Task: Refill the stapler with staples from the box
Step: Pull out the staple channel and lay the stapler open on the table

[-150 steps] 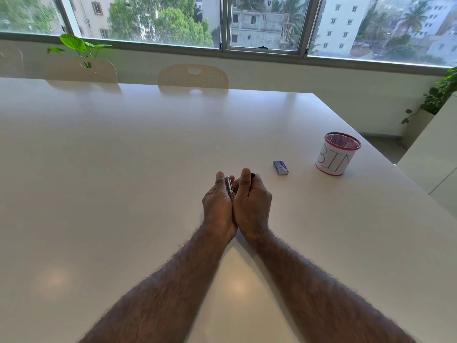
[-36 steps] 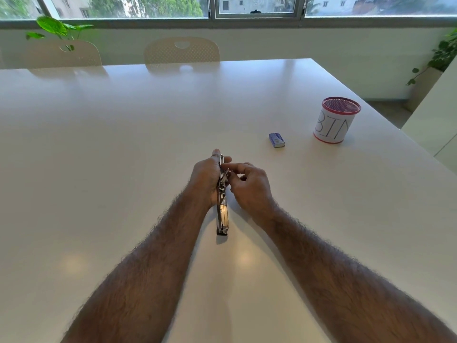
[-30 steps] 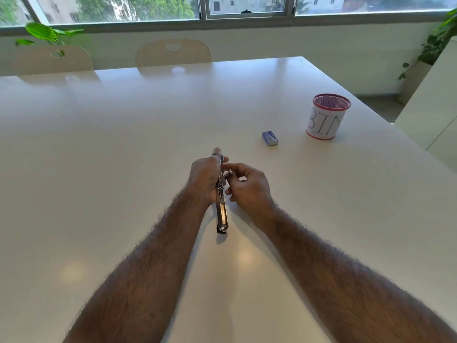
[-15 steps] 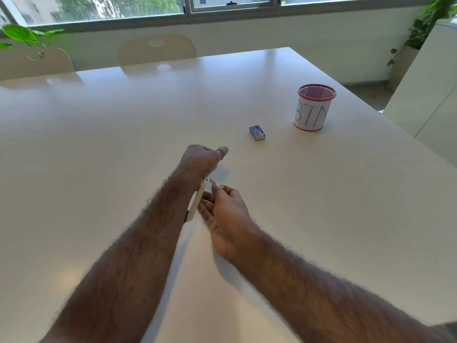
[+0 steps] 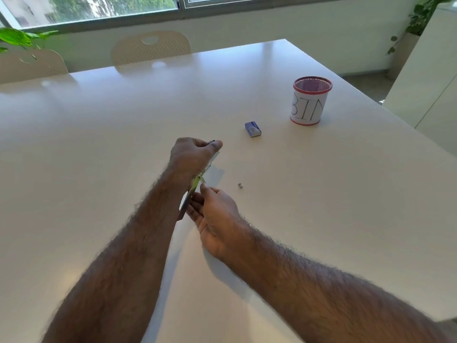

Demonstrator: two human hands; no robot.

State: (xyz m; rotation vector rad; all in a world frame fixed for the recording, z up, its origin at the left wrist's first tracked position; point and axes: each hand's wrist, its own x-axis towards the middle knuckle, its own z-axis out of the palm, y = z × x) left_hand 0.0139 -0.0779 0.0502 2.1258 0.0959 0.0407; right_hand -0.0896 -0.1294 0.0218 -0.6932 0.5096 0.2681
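We see the stapler (image 5: 195,184) swung open into one long metal strip, held up off the bench (image 5: 99,144) between our two hands. Our left hand (image 5: 191,157) is clenched around its far half, thumb stretched along the top toward the far end, with a dark tip of the stapler just showing past the thumb. The near half runs back along the inside of our left forearm. Our right hand (image 5: 215,219) lies palm up just below and to the right of the left hand, its fingertips (image 5: 204,188) touching the stapler near the hinge and the other fingers resting against the near half; it pinches lightly rather than gripping, and we cannot tell how firmly.

To the right of our right hand's fingertips, near but apart, a tiny metal piece (image 5: 240,186) lies on the bench; it is too small to say what it is. Farther out, beyond and to the right of the left hand, sits the small blue staple box (image 5: 252,129), closed and flat. Beyond that again, to the right, stands a white cup (image 5: 309,107) with a red mesh rim, lettered "BIN". Past the bench's far edge are two pale chairs (image 5: 150,52) and a leafy plant (image 5: 17,38).
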